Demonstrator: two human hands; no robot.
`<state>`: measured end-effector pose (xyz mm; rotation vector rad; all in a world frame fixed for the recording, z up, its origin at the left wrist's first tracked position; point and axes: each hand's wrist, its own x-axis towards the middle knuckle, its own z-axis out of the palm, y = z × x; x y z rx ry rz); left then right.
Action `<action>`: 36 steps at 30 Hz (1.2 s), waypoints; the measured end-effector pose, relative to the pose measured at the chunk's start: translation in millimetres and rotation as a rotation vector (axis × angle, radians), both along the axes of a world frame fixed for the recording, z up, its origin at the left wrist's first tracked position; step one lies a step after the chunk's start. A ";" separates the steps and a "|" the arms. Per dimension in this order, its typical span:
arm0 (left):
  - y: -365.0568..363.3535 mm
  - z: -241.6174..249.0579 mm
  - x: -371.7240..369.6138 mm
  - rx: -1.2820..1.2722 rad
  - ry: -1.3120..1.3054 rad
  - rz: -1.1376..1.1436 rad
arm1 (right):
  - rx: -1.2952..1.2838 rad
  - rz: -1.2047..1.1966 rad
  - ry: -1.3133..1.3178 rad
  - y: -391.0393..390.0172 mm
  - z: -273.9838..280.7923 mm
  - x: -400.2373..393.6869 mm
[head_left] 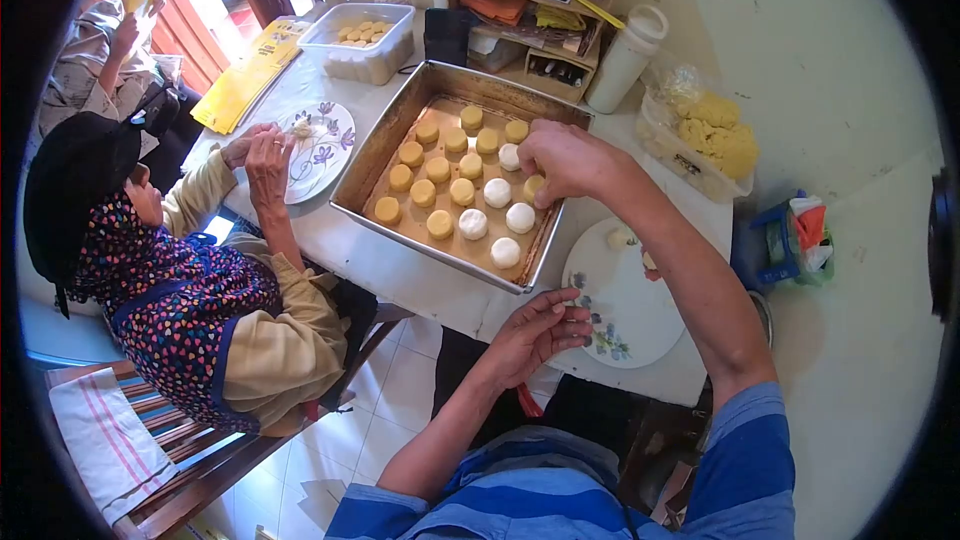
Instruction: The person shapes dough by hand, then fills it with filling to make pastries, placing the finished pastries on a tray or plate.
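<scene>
- So closest in, my left hand (537, 338) is palm up by the edge of the flowered plate (640, 325), grip loose with fingers half curled.
- Right hand (565, 160) is reaching over the right side of the metal tray (452, 268), fingertips down at a yellow round (533, 186). Can't tell if that grip is actually pinched on it.
- Tray's sitting on the tabletop (400, 285), mostly yellow rounds, plus five white balls (498, 193) toward the right side.
- Left of that, a co-worker (200, 290) has both hands over another plate (335, 155).
- Way back: plastic tub (375, 65), more rounds inside.
</scene>
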<state>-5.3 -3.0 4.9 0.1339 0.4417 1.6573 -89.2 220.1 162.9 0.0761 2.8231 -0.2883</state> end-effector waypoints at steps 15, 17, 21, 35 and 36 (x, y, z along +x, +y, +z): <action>-1.3 5.5 2.8 -0.084 0.066 0.021 | -0.151 -0.031 0.475 20.9 50.0 62.2; -1.0 5.6 2.8 -0.084 0.066 0.009 | -0.195 -0.113 0.501 19.7 64.1 102.9; -0.7 8.3 1.1 -0.107 0.084 0.020 | -0.173 -0.199 0.419 27.7 13.2 170.2; 0.8 20.9 11.4 -0.248 0.242 0.119 | -0.202 -0.553 0.403 47.7 -53.3 307.1; 2.4 24.4 13.0 -0.250 0.244 0.113 | -0.145 -0.455 0.415 45.3 -57.7 312.3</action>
